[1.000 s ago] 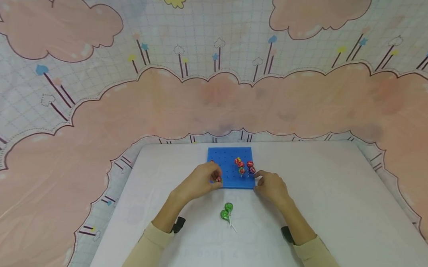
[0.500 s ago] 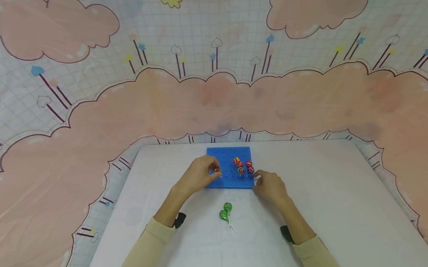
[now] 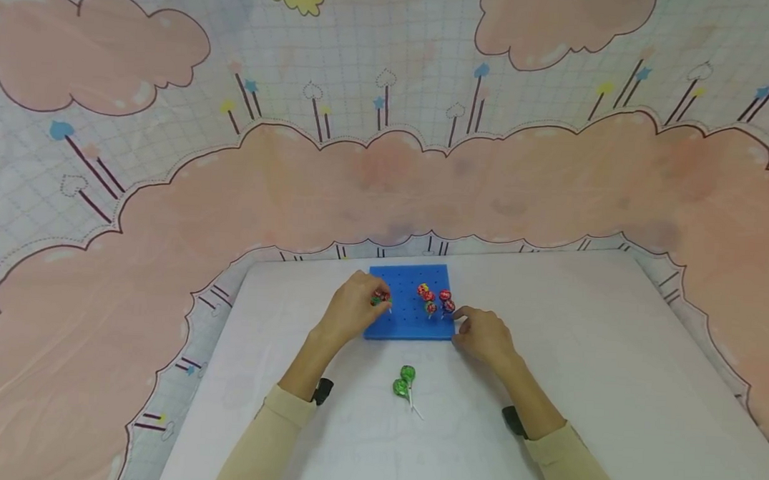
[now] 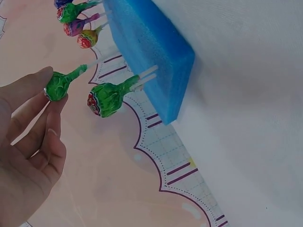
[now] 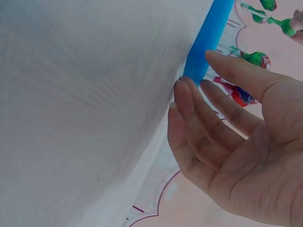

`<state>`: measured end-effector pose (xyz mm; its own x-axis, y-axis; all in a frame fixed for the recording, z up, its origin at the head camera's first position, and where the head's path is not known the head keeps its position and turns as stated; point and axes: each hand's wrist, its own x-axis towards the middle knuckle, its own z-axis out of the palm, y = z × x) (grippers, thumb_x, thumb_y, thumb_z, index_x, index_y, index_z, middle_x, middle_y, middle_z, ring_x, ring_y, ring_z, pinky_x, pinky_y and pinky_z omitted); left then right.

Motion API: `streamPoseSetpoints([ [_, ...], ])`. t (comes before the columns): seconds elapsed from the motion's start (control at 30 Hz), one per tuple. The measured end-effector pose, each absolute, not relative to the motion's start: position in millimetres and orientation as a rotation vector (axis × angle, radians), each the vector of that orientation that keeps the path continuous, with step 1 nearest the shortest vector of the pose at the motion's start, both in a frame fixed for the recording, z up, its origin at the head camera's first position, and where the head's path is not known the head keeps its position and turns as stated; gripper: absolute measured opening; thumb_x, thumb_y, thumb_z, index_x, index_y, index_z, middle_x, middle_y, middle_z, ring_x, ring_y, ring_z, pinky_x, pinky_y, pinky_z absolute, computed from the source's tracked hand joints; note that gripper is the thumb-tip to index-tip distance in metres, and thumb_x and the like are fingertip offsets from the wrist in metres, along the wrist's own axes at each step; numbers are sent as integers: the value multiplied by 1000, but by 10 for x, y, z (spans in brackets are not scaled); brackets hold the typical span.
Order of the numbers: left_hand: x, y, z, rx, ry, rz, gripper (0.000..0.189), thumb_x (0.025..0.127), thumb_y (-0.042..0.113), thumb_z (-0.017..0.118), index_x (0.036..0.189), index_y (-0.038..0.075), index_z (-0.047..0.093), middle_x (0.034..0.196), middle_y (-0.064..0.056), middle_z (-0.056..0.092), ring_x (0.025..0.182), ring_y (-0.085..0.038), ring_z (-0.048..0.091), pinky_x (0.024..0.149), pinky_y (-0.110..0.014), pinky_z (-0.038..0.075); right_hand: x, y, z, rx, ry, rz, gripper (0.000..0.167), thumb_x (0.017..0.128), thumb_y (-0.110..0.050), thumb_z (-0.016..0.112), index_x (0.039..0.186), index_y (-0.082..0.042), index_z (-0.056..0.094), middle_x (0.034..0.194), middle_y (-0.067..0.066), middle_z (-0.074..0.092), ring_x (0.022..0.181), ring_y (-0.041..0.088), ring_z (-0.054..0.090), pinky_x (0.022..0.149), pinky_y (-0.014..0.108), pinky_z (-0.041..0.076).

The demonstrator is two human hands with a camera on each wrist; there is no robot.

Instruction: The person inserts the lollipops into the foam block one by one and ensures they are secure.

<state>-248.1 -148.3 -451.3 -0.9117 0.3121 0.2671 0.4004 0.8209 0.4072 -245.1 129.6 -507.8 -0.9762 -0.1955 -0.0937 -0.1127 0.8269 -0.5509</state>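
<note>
My left hand (image 3: 351, 309) pinches a green-wrapped lollipop (image 4: 57, 88) by its head between thumb and fingertips, its white stick pointing at the blue foam board (image 3: 413, 330). Close by, another green lollipop (image 4: 108, 98) stands with its stick in the board. Several lollipops (image 3: 428, 296) in red, yellow, green and purple wrappers are stuck in the board's right half. My right hand (image 3: 487, 335) holds the board's right edge near the front corner, thumb and fingertips on the blue edge (image 5: 199, 64) in the right wrist view.
Two green lollipops (image 3: 407, 374) lie on the white table (image 3: 549, 304) in front of the board, their sticks toward the person. A cloud-patterned backdrop (image 3: 387, 190) rises behind the table. Small holes run in rows across the board.
The left hand has moved back and slightly left over the board, carrying the lollipop away from the front edge. The right hand stays at the board's right edge.
</note>
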Motion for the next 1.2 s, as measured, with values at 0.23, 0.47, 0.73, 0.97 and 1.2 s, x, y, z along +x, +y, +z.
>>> streamPoseSetpoints([
  [0.23,-2567,-1488,-4566,-562,-2804,-571,19,88,19,87,103,10,79,99,-2,76,93,-18,58,79,-34,57,-2449,1292,-5077,-243,2860,-852,40,88,-14,83,126,-9,72,90,4,73,80,22,65,72,41,58],
  [0.47,-2628,-1486,-4595,-572,-2805,-562,18,88,18,87,102,10,80,100,-3,78,89,-17,55,75,-32,55,-2451,1288,-5081,-228,2856,-856,40,88,-14,83,126,-10,72,90,4,72,81,22,65,72,41,58],
  [0.73,-2656,-1475,-4614,-572,-2823,-560,15,88,17,87,100,10,81,100,-2,78,87,-16,53,73,-31,52,-2451,1284,-5087,-243,2860,-849,39,88,-13,83,125,-10,72,90,4,73,80,22,65,72,40,59],
  [0.97,-2671,-1476,-4632,-559,-2845,-545,16,88,18,87,100,11,81,99,-2,78,87,-16,53,73,-30,52,-2454,1283,-5089,-240,2864,-843,39,88,-13,83,125,-10,72,89,4,72,80,21,65,71,40,58],
  [1.2,-2665,-1479,-4633,-557,-2850,-558,14,88,17,87,99,10,81,93,-1,76,85,-16,52,72,-30,52,-2449,1289,-5079,-243,2867,-834,39,88,-13,83,125,-9,72,90,4,73,80,21,65,70,40,59],
])
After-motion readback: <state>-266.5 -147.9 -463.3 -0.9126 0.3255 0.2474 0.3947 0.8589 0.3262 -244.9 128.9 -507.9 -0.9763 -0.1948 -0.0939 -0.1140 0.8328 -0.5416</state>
